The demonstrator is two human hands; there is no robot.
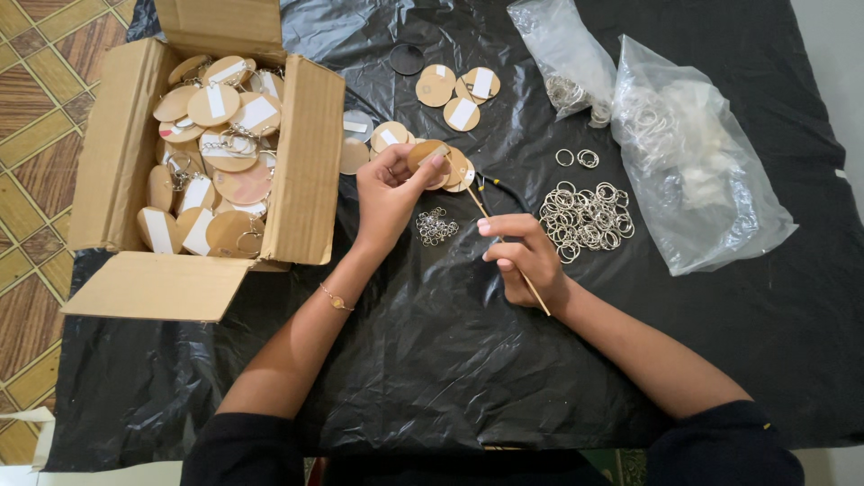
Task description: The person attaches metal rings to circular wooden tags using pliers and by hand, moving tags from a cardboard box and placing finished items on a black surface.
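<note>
the left hand (389, 193) pinches a round wooden tag (425, 155) while the right hand (525, 256) grips a thin stick (504, 245) beside a heap of key rings (585, 219) on black sheeting (432, 360).

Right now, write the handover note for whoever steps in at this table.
Left hand: fingers pinch one round wooden disc, held up over the black plastic sheet.
Right hand: grips a thin wooden stick, tip pointed at the disc.
Small chain links lie between the hands; loose split rings lie right of the right hand, more in the clear bags.
Done: cardboard box on the left holds many discs with rings fitted.
Left: bare discs lying on the sheet beyond the hands.
</note>
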